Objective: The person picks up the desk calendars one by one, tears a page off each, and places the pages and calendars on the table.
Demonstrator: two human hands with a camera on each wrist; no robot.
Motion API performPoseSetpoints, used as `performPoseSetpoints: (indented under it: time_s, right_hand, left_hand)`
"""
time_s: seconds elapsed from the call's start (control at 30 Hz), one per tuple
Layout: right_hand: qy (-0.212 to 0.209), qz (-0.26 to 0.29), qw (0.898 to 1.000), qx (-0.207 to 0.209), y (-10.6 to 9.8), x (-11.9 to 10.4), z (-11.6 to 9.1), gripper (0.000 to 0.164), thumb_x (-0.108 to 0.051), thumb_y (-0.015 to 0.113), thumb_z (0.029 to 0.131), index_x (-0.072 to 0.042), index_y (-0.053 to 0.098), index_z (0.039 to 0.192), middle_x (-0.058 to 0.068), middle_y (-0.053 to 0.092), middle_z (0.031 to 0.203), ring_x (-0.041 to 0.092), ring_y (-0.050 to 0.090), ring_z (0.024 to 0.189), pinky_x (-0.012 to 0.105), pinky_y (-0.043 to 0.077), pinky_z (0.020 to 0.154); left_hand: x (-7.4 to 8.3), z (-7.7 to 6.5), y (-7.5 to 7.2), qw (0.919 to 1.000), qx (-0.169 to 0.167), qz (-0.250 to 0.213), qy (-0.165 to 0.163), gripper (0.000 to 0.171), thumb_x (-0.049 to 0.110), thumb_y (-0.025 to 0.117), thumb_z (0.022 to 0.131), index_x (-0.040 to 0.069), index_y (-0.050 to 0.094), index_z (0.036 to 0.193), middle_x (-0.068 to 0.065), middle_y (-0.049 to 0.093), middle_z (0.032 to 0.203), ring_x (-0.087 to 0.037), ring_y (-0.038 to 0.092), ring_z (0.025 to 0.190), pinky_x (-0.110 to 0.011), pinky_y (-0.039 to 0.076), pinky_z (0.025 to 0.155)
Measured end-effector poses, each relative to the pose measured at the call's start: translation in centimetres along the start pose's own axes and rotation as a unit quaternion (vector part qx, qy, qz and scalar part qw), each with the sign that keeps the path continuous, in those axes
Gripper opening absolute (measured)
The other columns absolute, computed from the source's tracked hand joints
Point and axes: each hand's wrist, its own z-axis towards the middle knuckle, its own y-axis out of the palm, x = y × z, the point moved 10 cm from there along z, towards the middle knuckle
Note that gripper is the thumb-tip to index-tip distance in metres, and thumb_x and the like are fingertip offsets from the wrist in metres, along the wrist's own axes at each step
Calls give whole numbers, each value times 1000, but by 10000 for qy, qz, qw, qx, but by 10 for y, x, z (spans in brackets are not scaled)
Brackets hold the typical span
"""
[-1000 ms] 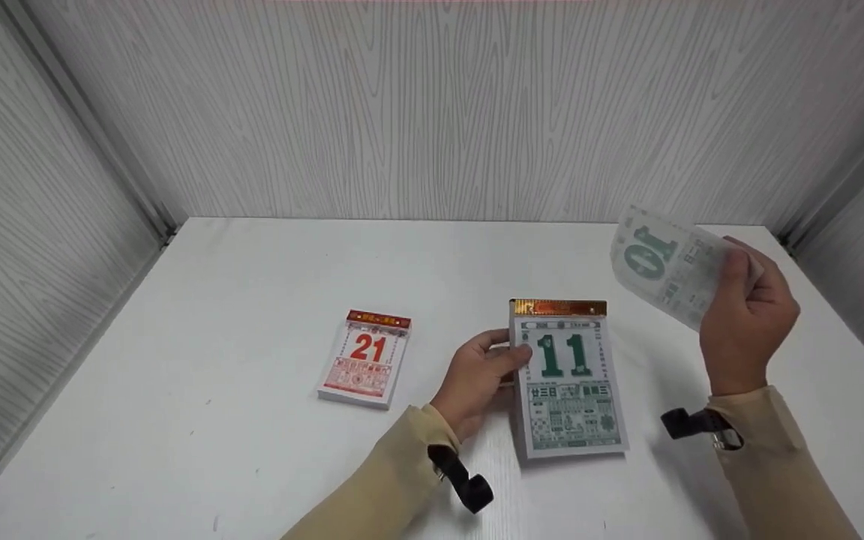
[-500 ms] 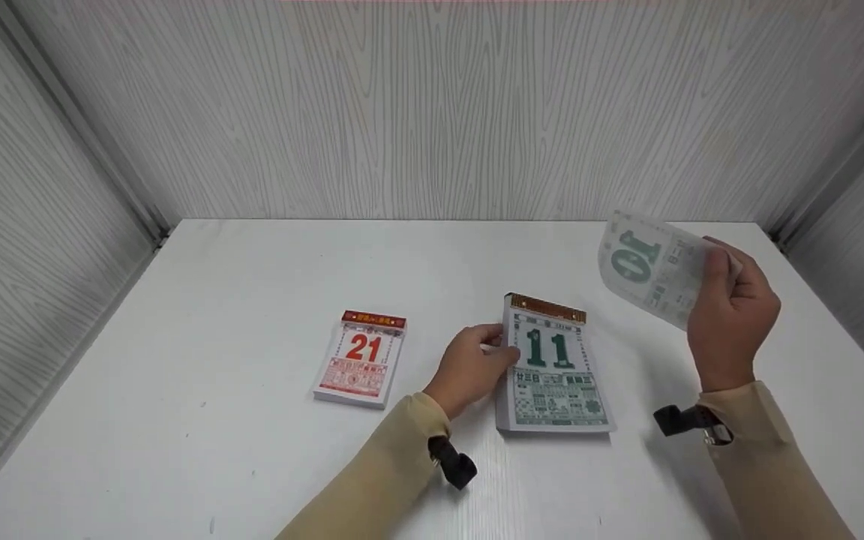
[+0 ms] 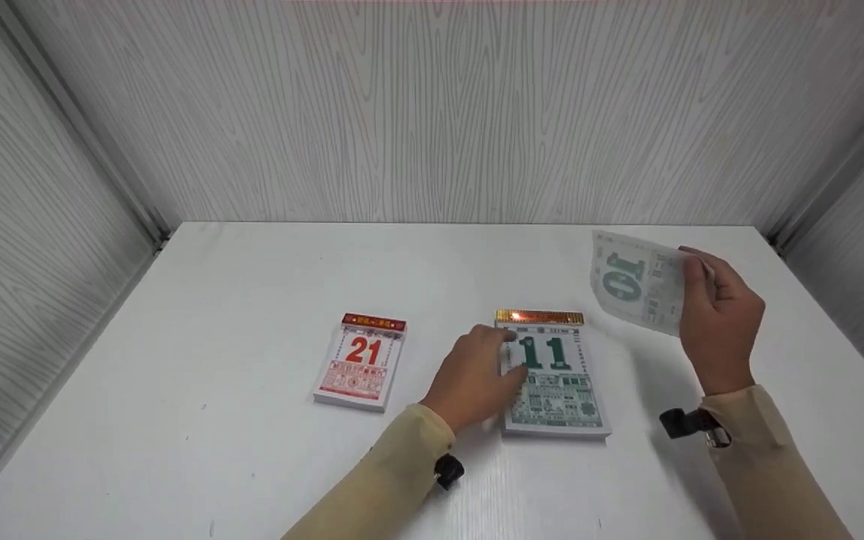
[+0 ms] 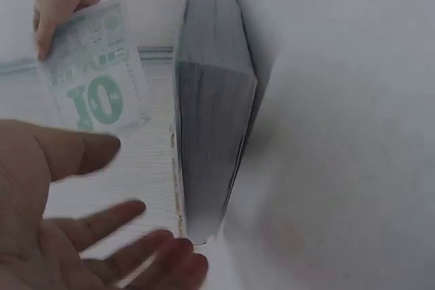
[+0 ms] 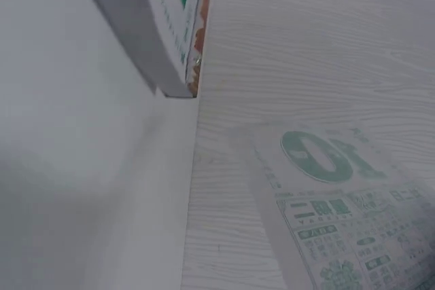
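Note:
A thick tear-off calendar (image 3: pixel 558 409) with a green 11 and a gold top strip lies on the white table. My left hand (image 3: pixel 477 379) is over its left side, thumb and fingers spread apart. The left wrist view shows that hand (image 4: pixel 47 215) beside the calendar's thick page block (image 4: pixel 216 113), not gripping it. Raised to the right, my right hand (image 3: pixel 721 322) pinches a loose calendar page (image 3: pixel 627 281) by one end. The page, with a green 10, is thin and slightly curved; its printing (image 5: pixel 319 157) also shows in the right wrist view.
A smaller tear-off calendar (image 3: pixel 361 367) with a red 21 and a red top strip lies to the left of the green one. Wood-grain panels (image 3: pixel 439 112) enclose the white table (image 3: pixel 214 337) at the back and sides.
The green calendar, held tilted in my left hand before, now lies flat, and that hand has loosened its grip. My right hand has shifted slightly left and down, still holding the page.

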Motion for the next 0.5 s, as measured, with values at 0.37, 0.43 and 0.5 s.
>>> performPoseSetpoints:
  time_s: [0.37,0.43,0.5]
  right_hand:
    - [67,-894,9923,-852,8,14,-1,34,-33,56,107,-11,75,125,15,77,109,-3,65,74,9,46,65]
    - [167,-983,9907,-925,9,16,0,36,-35,56,107,-11,75,125,15,77,110,-1,65,74,9,46,65]
    - [279,-1094,9890,-959,8,18,1,37,-37,55,107,-11,75,125,15,76,112,-1,65,75,9,46,65]
  left_hand:
    - [60,-29,54,9499,-441,2712,1491,58,31,81,89,33,61,143,-2,51,155,-27,44,145,-58,42,111]
    - [59,-28,54,9518,-319,2707,1405,51,21,78,91,31,65,139,-2,56,151,-27,48,141,-57,46,108]
    - [58,-26,53,9554,-242,2628,1327,46,17,75,93,30,68,136,-2,59,146,-26,50,139,-56,47,107]
